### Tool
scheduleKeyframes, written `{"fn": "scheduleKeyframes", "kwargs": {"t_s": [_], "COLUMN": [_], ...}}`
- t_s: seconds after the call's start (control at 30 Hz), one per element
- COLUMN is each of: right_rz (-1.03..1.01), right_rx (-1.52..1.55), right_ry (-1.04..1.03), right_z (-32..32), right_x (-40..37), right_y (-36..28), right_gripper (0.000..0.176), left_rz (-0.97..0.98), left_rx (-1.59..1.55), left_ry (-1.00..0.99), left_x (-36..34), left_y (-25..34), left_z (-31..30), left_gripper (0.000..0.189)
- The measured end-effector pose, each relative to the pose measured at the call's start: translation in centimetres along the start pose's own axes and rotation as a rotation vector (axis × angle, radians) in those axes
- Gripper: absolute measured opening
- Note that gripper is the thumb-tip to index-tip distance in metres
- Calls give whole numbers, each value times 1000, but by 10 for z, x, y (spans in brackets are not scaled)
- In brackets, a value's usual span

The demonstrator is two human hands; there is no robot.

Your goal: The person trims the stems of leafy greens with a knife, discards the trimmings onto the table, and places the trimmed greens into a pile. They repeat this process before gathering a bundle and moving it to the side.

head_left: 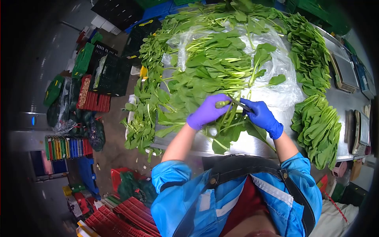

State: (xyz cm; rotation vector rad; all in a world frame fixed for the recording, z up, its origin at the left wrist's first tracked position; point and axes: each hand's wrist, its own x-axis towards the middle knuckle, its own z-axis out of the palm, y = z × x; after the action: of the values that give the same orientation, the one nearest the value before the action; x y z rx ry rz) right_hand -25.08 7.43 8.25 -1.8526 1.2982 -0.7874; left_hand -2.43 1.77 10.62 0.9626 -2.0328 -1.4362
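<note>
At a steel counter [246,147] heaped with greens, a worker's purple-gloved left hand [209,110] grips a leafy bunch [227,139] near the front edge, while the blue-gloved right hand [261,116] is wrapped around what looks like a knife [241,104], its blade at the stems. Trimming appears to be in hand; the next stroke would call for keeping the edge clear of the left fingers. Loose greens [215,73] and crumpled clear plastic [282,91] crowd the space beyond; stacked bunches [316,128] line the right side.
</note>
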Motion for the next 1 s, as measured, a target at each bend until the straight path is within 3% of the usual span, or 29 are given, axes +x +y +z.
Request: {"fn": "scheduleKeyframes", "kwargs": {"t_s": [0.2, 0.27, 0.37, 0.4, 0.47, 0.6, 0.67, 0.77, 0.87, 0.93, 1.0], "right_rz": [57, 53, 602, 596, 640, 475, 417, 458, 395, 316, 317], "right_rx": [-36, -25, 225, 224, 260, 664, 628, 658, 685, 628, 724], "right_ry": [-128, -153, -442, -443, -368, -92, -83, -122, -164, -106, -136], "right_z": [3, 0, -12, -13, -12, -1, 6, 7, -22, -27, -30], "right_x": [-11, -16, -28, -30, -37, -20, -15, -14, -22, -27, -28], "right_y": [23, 25, 26, 30, 35, -12, -18, 2, 15, 22, 17], "right_gripper": [36, 34, 26, 26, 28, 20, 23, 25, 27, 30, 35], "left_rz": [-71, 51, -109, -109, -68, -18, 7, -131, -252, -307, -234], "left_rx": [-10, 46, -195, -192, 6, 130, 207, 39, 206, 295, 258], "left_ry": [-143, -184, -264, -259, -66, 86, 89, 12, -2, 101, 110], "left_x": [-1, -5, -15, -17, -21, -18, -18, -26, -37, -38, -31], "left_y": [6, -3, -9, -12, -19, -25, -14, -14, -27, -18, -7], "left_z": [19, 19, 10, 7, 7, 32, 38, 23, 0, -4, 2], "left_gripper": [30, 28, 24, 24, 21, 20, 22, 20, 21, 21, 27]}}
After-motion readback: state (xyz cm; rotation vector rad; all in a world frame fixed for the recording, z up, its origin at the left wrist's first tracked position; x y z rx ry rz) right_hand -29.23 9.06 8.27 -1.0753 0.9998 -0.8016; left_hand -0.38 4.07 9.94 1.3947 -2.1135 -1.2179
